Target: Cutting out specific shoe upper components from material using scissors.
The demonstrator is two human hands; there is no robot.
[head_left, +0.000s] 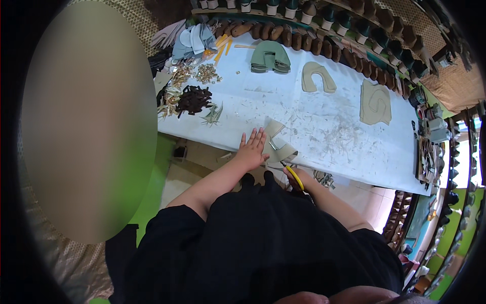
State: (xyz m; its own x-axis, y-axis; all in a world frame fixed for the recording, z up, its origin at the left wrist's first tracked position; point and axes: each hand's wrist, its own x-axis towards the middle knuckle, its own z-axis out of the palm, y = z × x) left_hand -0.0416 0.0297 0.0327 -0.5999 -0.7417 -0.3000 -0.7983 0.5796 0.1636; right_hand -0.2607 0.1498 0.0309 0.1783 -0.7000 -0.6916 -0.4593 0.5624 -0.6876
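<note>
At the table's front edge my left hand (251,149) lies flat, fingers stretched and slightly apart. Beside its thumb and fingertips is a beige curved shoe-upper piece (287,152), partly over the edge. Scissors (293,177) with yellow handles are gripped in my right hand (302,178), just below the table edge. Their metal blades point up toward the beige piece and meet it; whether they are closed on it is too small to tell. My right fingers are partly hidden around the handles.
On the white table (243,119) lie stacked green pieces (270,57), beige pieces (318,77), another beige pile (375,103), dark brown strips (194,100) and gold-coloured fittings (206,74). Shoe lasts (317,47) line the back. Offcuts (324,178) lie below the front edge. A blurred oval covers the left.
</note>
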